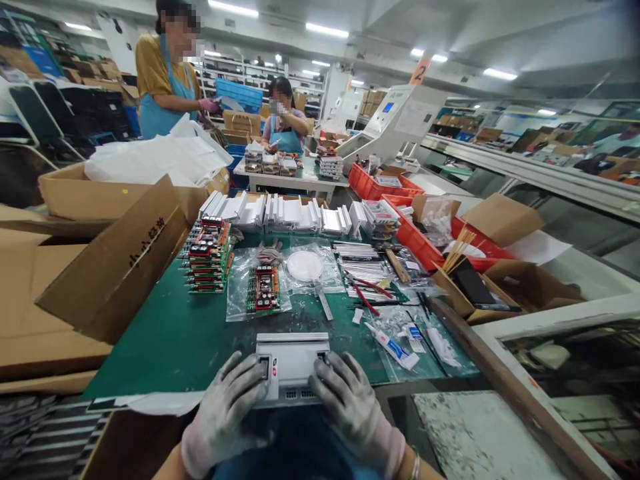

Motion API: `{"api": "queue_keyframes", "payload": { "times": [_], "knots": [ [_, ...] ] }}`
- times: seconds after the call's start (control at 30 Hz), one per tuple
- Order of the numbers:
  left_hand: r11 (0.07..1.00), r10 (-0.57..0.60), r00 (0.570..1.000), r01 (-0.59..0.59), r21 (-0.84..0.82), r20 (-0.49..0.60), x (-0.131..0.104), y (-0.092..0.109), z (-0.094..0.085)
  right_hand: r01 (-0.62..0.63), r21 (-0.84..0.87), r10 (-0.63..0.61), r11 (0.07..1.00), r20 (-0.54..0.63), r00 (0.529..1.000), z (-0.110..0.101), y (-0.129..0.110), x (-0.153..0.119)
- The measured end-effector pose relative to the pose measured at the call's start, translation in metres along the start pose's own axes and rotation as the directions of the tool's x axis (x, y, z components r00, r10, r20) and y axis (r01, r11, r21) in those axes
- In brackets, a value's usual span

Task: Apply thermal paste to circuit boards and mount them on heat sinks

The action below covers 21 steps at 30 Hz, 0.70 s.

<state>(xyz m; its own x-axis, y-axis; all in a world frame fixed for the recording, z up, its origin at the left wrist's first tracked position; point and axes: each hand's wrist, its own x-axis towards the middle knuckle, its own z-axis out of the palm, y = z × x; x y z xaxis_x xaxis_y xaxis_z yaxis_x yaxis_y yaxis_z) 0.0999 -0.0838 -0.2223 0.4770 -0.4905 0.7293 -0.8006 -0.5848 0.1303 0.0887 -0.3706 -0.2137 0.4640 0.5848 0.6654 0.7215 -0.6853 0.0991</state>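
A white metal housing (295, 363) with dark cut-outs and a small red-and-black mark lies at the near edge of the green table. My left hand (230, 403), in a grey-white glove, grips its left end, with the fingertips by a square opening. At the other end my right hand (350, 403), gloved too, has its fingers over the right side. Beyond the housing, a green circuit board (264, 290) with red and black parts rests on a clear plastic bag. A metal ruler (323, 301) lies to its right, beside a round white lid (305, 265).
Stacked circuit boards (207, 257) stand at the table's left, near an open cardboard box (120, 267). White metal profiles (290, 212) line the back. Red-handled pliers (365, 293), glue tubes (393, 347) and red crates (415, 233) are at right. Two co-workers (170, 80) are beyond.
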Motion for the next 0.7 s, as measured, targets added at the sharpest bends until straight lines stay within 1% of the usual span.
{"api": "queue_keyframes", "payload": {
  "times": [0.03, 0.07, 0.1, 0.13, 0.17, 0.2, 0.27, 0.33, 0.37, 0.43, 0.47, 0.5, 0.57, 0.6, 0.63, 0.7],
  "knots": [
    [0.996, -0.088, 0.996, 0.087, -0.028, -0.035, -0.005, 0.003, -0.001, -0.002, 0.014, 0.002, 1.000, 0.024, 1.000, 0.000, -0.004, 0.002],
    [0.978, -0.203, 0.977, 0.199, -0.063, -0.067, -0.008, 0.005, -0.003, -0.014, 0.034, 0.012, 0.999, 0.061, 0.998, 0.001, -0.008, 0.005],
    [0.943, -0.328, 0.940, 0.318, -0.102, -0.094, -0.010, 0.007, -0.005, -0.033, 0.053, 0.027, 0.998, 0.107, 0.994, 0.002, -0.011, 0.011],
    [0.890, -0.448, 0.887, 0.432, -0.143, -0.108, -0.012, 0.007, -0.006, -0.051, 0.063, 0.040, 0.997, 0.161, 0.986, 0.004, -0.014, 0.018],
    [0.823, -0.561, 0.820, 0.537, -0.185, -0.112, -0.012, 0.006, -0.007, -0.061, 0.065, 0.046, 0.996, 0.218, 0.975, 0.007, -0.016, 0.025],
    [0.743, -0.660, 0.744, 0.627, -0.233, -0.102, -0.012, 0.006, -0.007, -0.063, 0.056, 0.045, 0.996, 0.269, 0.962, 0.011, -0.017, 0.032],
    [0.555, -0.812, 0.583, 0.750, -0.359, -0.038, -0.008, 0.004, -0.006, -0.038, 0.024, 0.028, 0.999, 0.323, 0.946, 0.021, -0.019, 0.044],
    [0.334, -0.899, 0.429, 0.800, -0.498, 0.086, -0.002, 0.005, -0.003, -0.028, -0.002, 0.027, 1.000, 0.339, 0.940, 0.031, -0.020, 0.050],
    [0.232, -0.916, 0.371, 0.801, -0.553, 0.152, 0.002, 0.007, -0.002, -0.036, -0.005, 0.035, 0.999, 0.333, 0.942, 0.034, -0.020, 0.050],
    [0.062, -0.923, 0.282, 0.778, -0.625, 0.260, 0.009, 0.013, -0.001, -0.054, 0.011, 0.049, 0.998, 0.302, 0.952, 0.037, -0.021, 0.048],
    [-0.005, -0.917, 0.256, 0.760, -0.650, 0.305, 0.012, 0.017, 0.000, -0.060, 0.023, 0.051, 0.998, 0.277, 0.959, 0.037, -0.021, 0.046],
    [-0.061, -0.903, 0.246, 0.738, -0.672, 0.351, 0.014, 0.022, 0.000, -0.058, 0.034, 0.048, 0.998, 0.243, 0.969, 0.036, -0.021, 0.043],
    [-0.138, -0.862, 0.260, 0.706, -0.695, 0.435, 0.018, 0.034, 0.000, -0.042, 0.046, 0.035, 0.998, 0.154, 0.988, 0.032, -0.021, 0.039],
    [-0.147, -0.842, 0.276, 0.710, -0.688, 0.464, 0.020, 0.039, 0.000, -0.038, 0.048, 0.032, 0.998, 0.106, 0.994, 0.030, -0.021, 0.037],
    [-0.135, -0.827, 0.289, 0.730, -0.670, 0.481, 0.021, 0.045, 0.001, -0.037, 0.049, 0.034, 0.998, 0.061, 0.998, 0.027, -0.020, 0.036],
    [-0.085, -0.818, 0.297, 0.784, -0.614, 0.493, 0.026, 0.055, 0.002, -0.041, 0.046, 0.042, 0.998, -0.012, 0.999, 0.024, -0.020, 0.035]
  ]
}}
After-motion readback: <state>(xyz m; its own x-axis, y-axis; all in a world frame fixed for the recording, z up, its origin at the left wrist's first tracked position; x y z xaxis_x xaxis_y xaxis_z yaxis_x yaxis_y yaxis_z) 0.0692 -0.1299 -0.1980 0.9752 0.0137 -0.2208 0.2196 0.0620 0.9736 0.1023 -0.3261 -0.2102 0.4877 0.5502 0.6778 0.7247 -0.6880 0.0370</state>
